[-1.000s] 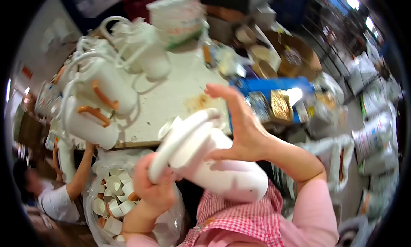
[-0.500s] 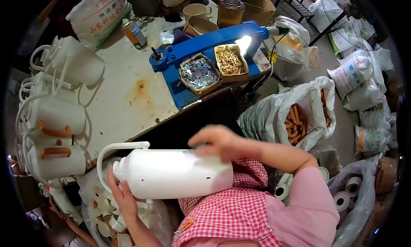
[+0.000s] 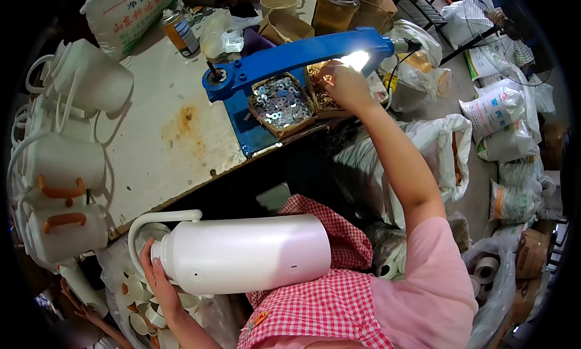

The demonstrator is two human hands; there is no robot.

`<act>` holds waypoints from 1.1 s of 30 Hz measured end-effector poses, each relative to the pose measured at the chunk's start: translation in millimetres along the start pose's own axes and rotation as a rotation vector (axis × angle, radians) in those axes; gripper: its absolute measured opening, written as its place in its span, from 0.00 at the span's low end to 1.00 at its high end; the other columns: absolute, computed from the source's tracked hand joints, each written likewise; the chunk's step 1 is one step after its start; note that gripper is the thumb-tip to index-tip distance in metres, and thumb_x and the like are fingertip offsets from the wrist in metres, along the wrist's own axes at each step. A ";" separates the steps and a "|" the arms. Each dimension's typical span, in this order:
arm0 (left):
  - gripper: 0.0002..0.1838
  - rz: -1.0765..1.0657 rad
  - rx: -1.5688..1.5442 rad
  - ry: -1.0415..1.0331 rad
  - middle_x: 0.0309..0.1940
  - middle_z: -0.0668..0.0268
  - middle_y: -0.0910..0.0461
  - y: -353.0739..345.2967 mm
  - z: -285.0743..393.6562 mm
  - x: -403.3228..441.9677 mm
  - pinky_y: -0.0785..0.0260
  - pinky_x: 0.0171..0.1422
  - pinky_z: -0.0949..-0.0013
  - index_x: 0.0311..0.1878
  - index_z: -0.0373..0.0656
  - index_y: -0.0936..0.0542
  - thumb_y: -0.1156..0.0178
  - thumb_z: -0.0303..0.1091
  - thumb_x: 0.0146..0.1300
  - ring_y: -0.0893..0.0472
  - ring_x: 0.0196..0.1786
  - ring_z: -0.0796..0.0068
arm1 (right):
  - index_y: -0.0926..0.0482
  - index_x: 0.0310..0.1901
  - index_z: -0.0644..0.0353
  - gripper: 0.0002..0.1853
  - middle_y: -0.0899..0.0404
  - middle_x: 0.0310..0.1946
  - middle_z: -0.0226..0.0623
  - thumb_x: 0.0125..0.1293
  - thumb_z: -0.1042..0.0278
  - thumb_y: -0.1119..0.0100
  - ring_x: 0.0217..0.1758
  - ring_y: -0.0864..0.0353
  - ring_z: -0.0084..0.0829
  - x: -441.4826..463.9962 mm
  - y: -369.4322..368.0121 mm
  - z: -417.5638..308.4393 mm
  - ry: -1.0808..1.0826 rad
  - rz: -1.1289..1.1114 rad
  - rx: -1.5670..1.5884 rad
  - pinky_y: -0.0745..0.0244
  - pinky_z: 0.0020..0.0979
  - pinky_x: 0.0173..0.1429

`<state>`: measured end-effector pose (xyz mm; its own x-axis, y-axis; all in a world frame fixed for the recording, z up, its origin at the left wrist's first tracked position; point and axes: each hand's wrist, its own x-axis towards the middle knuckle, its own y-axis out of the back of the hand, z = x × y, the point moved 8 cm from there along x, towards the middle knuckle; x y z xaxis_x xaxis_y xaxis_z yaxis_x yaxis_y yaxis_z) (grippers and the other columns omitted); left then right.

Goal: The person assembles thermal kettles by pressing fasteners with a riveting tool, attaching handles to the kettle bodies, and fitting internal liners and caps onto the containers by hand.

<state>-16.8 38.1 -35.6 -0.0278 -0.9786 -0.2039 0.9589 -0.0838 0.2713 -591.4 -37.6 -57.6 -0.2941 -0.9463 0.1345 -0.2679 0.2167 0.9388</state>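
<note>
A white thermos flask [image 3: 242, 252] lies on its side across my lap, its mouth end to the left and its curved white handle at the upper left. Around the neck, my left hand [image 3: 160, 282] grips it. My right hand [image 3: 348, 86] reaches into a small box of brass-coloured rivet-like parts [image 3: 327, 101], under the blue arm of a bench press [image 3: 290, 52]. Its fingers are curled down among the parts, and whatever is between the fingertips is hidden. Beside that box stands another box full of silvery washers [image 3: 281, 104].
Several white flasks [image 3: 66, 161], some with orange handles, stand on the worktable's [image 3: 151, 137] left side. A spray can [image 3: 180, 33] stands farther back. Below left is a bag of cream-coloured parts [image 3: 142, 300]. White sacks [image 3: 417, 149] and a fan [image 3: 502, 34] are at right. Another person's hand [image 3: 85, 309] shows at lower left.
My right hand has left the flask's upper side and moved up and right into the box of brass-coloured parts. My left hand stays on the flask's neck. The view has shifted slightly.
</note>
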 end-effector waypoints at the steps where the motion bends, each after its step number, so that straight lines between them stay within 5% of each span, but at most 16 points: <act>1: 0.23 -0.003 0.010 -0.005 0.67 0.60 0.30 1.2 -1.4 1.5 0.41 0.74 0.64 0.70 0.40 0.31 0.58 0.37 0.78 0.29 0.66 0.65 | 0.12 0.43 0.50 0.09 0.15 0.48 0.36 0.62 0.66 0.34 0.52 0.16 0.39 1.0 -0.9 1.1 0.002 -0.002 -0.001 0.23 0.40 0.58; 7: 0.23 -0.009 -0.026 0.058 0.70 0.59 0.31 -2.2 5.7 -2.3 0.43 0.76 0.63 0.70 0.40 0.30 0.56 0.34 0.76 0.30 0.69 0.64 | 0.14 0.39 0.57 0.08 0.13 0.38 0.39 0.60 0.66 0.34 0.42 0.13 0.40 -15.9 24.1 -6.4 0.162 0.290 0.185 0.21 0.40 0.51; 9: 0.22 0.023 -0.076 0.061 0.71 0.59 0.32 2.0 7.9 -2.0 0.43 0.77 0.62 0.70 0.40 0.30 0.55 0.33 0.75 0.30 0.70 0.63 | 0.15 0.38 0.62 0.06 0.13 0.33 0.34 0.59 0.73 0.34 0.36 0.14 0.24 -21.6 28.6 -8.5 0.072 0.160 0.349 0.21 0.28 0.43; 11: 0.23 0.007 -0.086 0.070 0.68 0.58 0.28 -4.1 10.0 -0.3 0.38 0.75 0.63 0.70 0.41 0.31 0.56 0.30 0.74 0.27 0.67 0.64 | 0.16 0.37 0.64 0.06 0.14 0.30 0.35 0.58 0.74 0.32 0.32 0.16 0.25 -33.0 43.0 -40.3 -0.055 0.061 0.644 0.22 0.27 0.41; 14: 0.21 -0.024 -0.078 0.059 0.67 0.59 0.27 -8.3 10.8 5.3 0.40 0.76 0.63 0.68 0.42 0.28 0.53 0.30 0.74 0.28 0.69 0.64 | 0.17 0.38 0.64 0.05 0.15 0.29 0.32 0.60 0.77 0.33 0.32 0.19 0.19 -21.2 71.1 -108.9 0.195 0.087 0.909 0.24 0.24 0.39; 18: 0.20 -0.002 -0.050 -0.005 0.66 0.58 0.26 -8.6 12.8 6.3 0.38 0.75 0.63 0.66 0.42 0.27 0.55 0.30 0.74 0.27 0.67 0.65 | 0.17 0.39 0.61 0.06 0.16 0.29 0.35 0.60 0.78 0.33 0.31 0.18 0.23 18.7 89.3 -170.6 0.391 0.093 0.808 0.23 0.25 0.39; 23: 0.19 0.005 -0.115 -0.006 0.65 0.58 0.25 -2.5 2.1 6.8 0.41 0.75 0.63 0.65 0.40 0.26 0.52 0.29 0.73 0.27 0.67 0.64 | 0.18 0.37 0.55 0.05 0.18 0.29 0.38 0.59 0.73 0.34 0.32 0.17 0.43 31.6 107.7 -220.4 0.760 0.256 0.224 0.22 0.38 0.38; 31: 0.20 -0.011 -0.110 -0.027 0.65 0.57 0.25 -4.5 7.5 12.2 0.44 0.77 0.62 0.65 0.38 0.27 0.52 0.27 0.71 0.29 0.69 0.63 | 0.19 0.36 0.55 0.04 0.17 0.29 0.37 0.58 0.72 0.34 0.33 0.17 0.44 39.1 107.4 -233.9 0.806 0.153 0.144 0.22 0.39 0.38; 33: 0.19 0.002 -0.052 -0.058 0.63 0.58 0.25 -4.5 9.3 12.2 0.39 0.74 0.63 0.64 0.40 0.26 0.51 0.35 0.75 0.26 0.66 0.65 | 0.18 0.35 0.55 0.04 0.17 0.29 0.37 0.58 0.73 0.34 0.33 0.16 0.43 42.4 108.2 -233.9 0.784 0.114 0.147 0.22 0.39 0.38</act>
<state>-24.0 24.9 -30.6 -0.0412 -0.9881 -0.1479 0.9722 -0.0738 0.2223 -418.3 -110.4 123.9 0.3880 -0.7979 0.4614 -0.4087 0.2998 0.8620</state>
